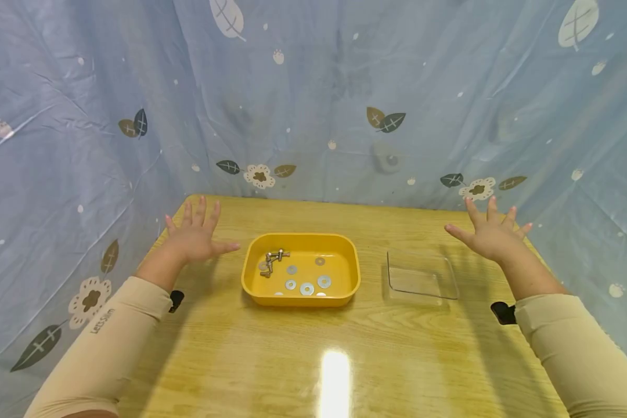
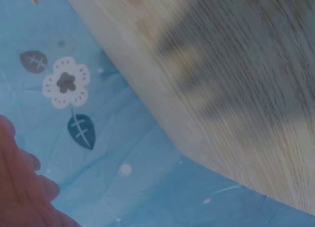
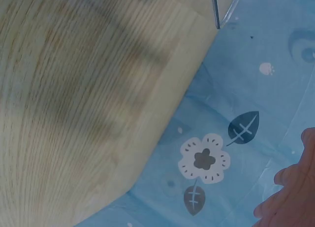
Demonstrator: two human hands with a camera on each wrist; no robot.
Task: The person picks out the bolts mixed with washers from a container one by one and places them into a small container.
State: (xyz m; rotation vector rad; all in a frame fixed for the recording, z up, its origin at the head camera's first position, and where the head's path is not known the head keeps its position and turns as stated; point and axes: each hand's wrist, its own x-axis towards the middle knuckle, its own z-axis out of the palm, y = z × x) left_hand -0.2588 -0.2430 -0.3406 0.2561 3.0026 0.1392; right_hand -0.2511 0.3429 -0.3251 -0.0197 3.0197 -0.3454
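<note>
In the head view a yellow tray (image 1: 300,301) stands on the wooden table, with several silver bolts (image 1: 269,265) heaped at its left and several flat washers (image 1: 306,288) spread over its floor. Right of it is a clear plastic box (image 1: 422,295). My left hand (image 1: 192,239) is held up left of the tray, fingers spread, touching nothing. Beyond the clear box, to its right, my right hand (image 1: 493,237) hovers with spread fingers, holding nothing. Only part of the left hand (image 2: 24,187) and of the right hand (image 3: 290,192) shows in the wrist views.
A blue patterned curtain (image 1: 313,104) hangs behind the table and along both sides. The wooden tabletop (image 1: 271,360) reaches toward me, with a bright light reflection near its front. Dark wrist devices (image 1: 503,313) stick out at the sleeve cuffs.
</note>
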